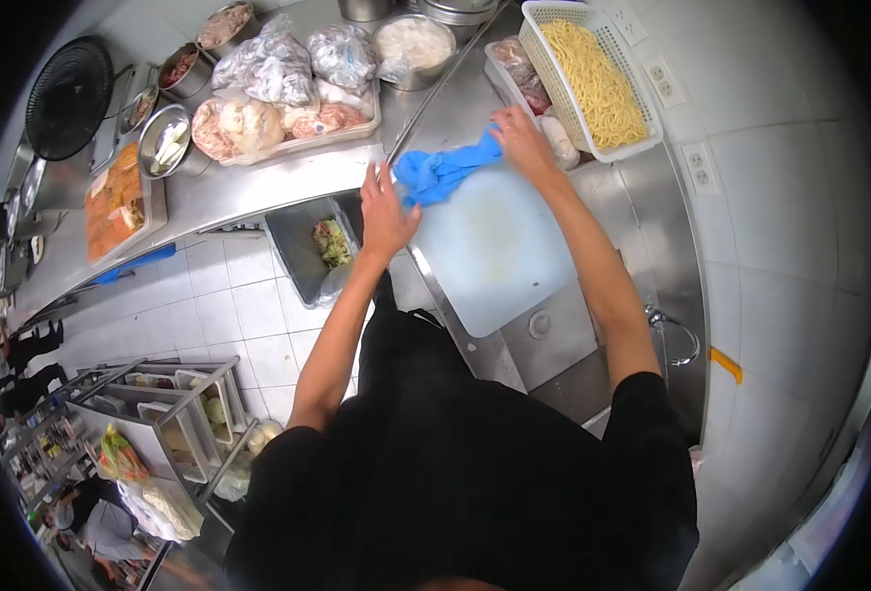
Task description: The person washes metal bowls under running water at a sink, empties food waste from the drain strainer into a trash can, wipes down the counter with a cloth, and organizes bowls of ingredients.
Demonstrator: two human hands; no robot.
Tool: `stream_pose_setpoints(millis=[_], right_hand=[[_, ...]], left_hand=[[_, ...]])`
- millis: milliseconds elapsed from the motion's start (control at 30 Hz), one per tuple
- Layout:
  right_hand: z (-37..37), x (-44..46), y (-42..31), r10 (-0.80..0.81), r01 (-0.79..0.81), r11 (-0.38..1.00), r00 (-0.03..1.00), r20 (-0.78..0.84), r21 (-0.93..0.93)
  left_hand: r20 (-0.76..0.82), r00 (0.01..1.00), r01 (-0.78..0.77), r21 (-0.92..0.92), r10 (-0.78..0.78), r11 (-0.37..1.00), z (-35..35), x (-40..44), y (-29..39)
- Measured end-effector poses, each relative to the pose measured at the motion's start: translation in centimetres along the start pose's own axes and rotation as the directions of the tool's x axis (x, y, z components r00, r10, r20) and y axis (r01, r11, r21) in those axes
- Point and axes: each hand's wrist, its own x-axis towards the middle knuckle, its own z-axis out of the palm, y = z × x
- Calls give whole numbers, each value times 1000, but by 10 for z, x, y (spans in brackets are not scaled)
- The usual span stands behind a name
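Observation:
A crumpled blue cloth (445, 172) lies across the far end of a whitish cutting board (544, 246), which has a faint yellowish stain in its middle. My right hand (526, 146) has its fingers closed on the cloth's right end. At the cloth's left side, my left hand (388, 215) is open with its fingers spread, and nothing shows in it. Its thumb is close to the cloth; I cannot tell whether they touch.
A white basket (600, 141) of yellow noodles stands beyond my right hand. Bagged meat fills a tray (302, 148) at the back left. Below the counter edge sits a grey bin (292, 258) with food scraps. A sink (578, 369) and faucet (686, 345) are nearer me.

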Motion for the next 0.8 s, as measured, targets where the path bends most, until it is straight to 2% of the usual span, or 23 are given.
stream_pose_setpoints(millis=[33,67,100,167,200,300,333,367,400,433,467,500,533,567,600,633,700,733,767,800], right_hand=[[12,-1,-2,-57,57,998,996,67,1],[28,-5,-3,-113,113,994,984,135,6],[41,-11,-1,-173,173,985,964,202,17],[64,-22,6,-143,149,989,961,235,-8],[75,-26,10,-136,145,989,959,250,-14],[92,-42,30,-208,223,975,935,286,-20],[98,-65,43,-367,374,923,926,87,-88],[98,-86,58,-326,336,941,932,156,-41],[92,-109,68,-328,322,945,924,198,61],[65,-119,49,-115,122,992,853,509,21],[80,-157,80,-274,291,957,893,358,9],[56,-177,72,-181,202,979,868,463,4],[60,-212,92,-169,222,972,897,409,-83],[42,-241,89,-246,279,959,909,337,-54],[5,-263,77,-274,260,962,898,344,86],[-12,-289,64,-152,165,986,872,465,14],[-33,-344,65,-120,105,993,888,444,59],[-46,-375,72,-72,108,993,880,469,-51],[-55,-397,80,-27,120,980,874,486,-161],[-64,-411,86,63,25,984,881,470,-177]], left_hand=[[-112,987,-112,43,116,993,0,3,10],[-75,957,-265,170,281,949,6,12,7],[25,955,-295,174,295,940,22,19,-5],[219,926,-348,185,307,919,48,24,-25],[238,931,-330,227,276,916,56,22,-28],[202,951,-259,108,234,960,81,0,-33],[154,952,-283,107,266,953,102,-16,-35],[274,928,-290,101,253,952,126,-32,-37],[103,952,-291,1,290,957,153,-58,-32],[50,967,-239,-180,251,954,175,-90,-20],[262,960,137,-143,-96,980,187,-106,12],[104,993,-59,-48,64,997,202,-128,30],[115,976,-191,50,184,980,223,-143,44],[212,967,-147,12,141,989,225,-163,71],[299,939,-187,32,169,982,213,-182,107],[251,947,-205,-1,199,979,235,-212,120],[413,881,-185,-152,232,971,258,-251,151],[472,808,-212,-326,352,922,233,-260,171],[456,776,-240,-425,435,873,221,-264,182],[436,738,-260,-521,515,813,209,-268,194]])
